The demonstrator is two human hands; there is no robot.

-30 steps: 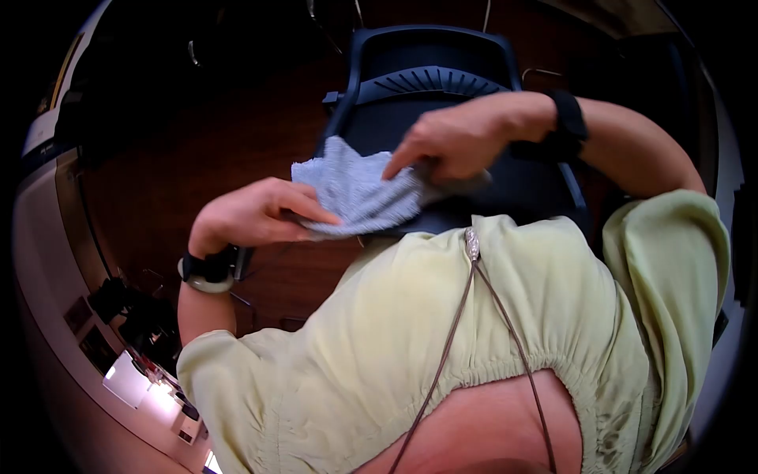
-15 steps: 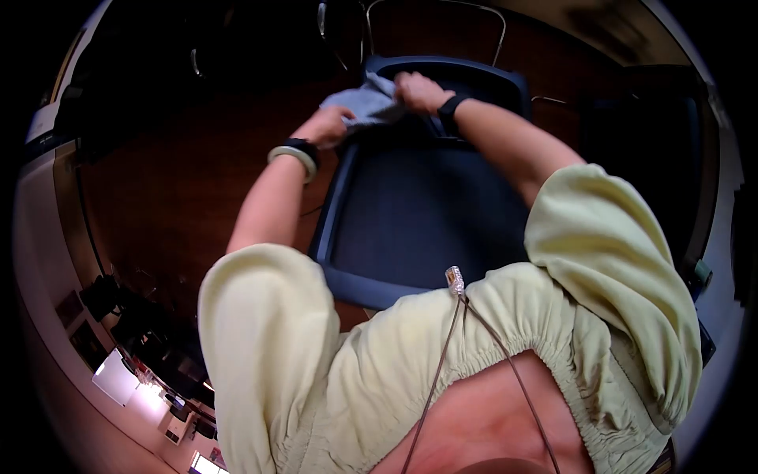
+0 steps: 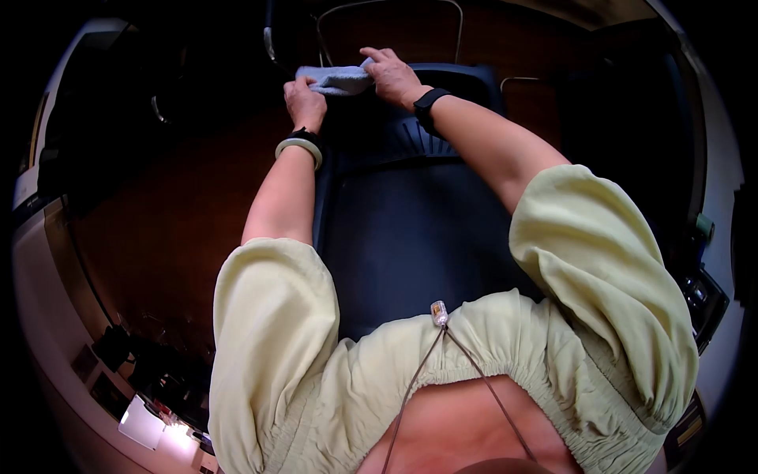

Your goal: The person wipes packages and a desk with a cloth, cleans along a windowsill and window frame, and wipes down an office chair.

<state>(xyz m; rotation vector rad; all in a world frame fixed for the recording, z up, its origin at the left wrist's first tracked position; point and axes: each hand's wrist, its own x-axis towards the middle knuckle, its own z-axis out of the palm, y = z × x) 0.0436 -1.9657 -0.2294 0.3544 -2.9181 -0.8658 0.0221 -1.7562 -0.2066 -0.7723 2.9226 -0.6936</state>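
Observation:
A light blue cloth (image 3: 339,80) is stretched between my two hands above the far left corner of a dark blue plastic cart (image 3: 410,229). My left hand (image 3: 305,103) pinches the cloth's left end, fingers closed on it. At the other end, my right hand (image 3: 392,77) grips the cloth between thumb and fingers, its index finger sticking out. The cart's broad tray lies between my body and a ribbed section (image 3: 414,136) at its far side. Folds in the cloth hide part of my fingertips.
Beyond the cart stands a chair with a thin metal frame (image 3: 459,31). Dark furniture with another metal bar (image 3: 521,79) is to the right. Brown wooden floor (image 3: 181,213) lies to the left. A pendant on a cord (image 3: 439,314) hangs from my neck.
Both hands have moved away from me and slightly left, with the cloth now pulled into a narrower band. The ribbed section of the cart shows more.

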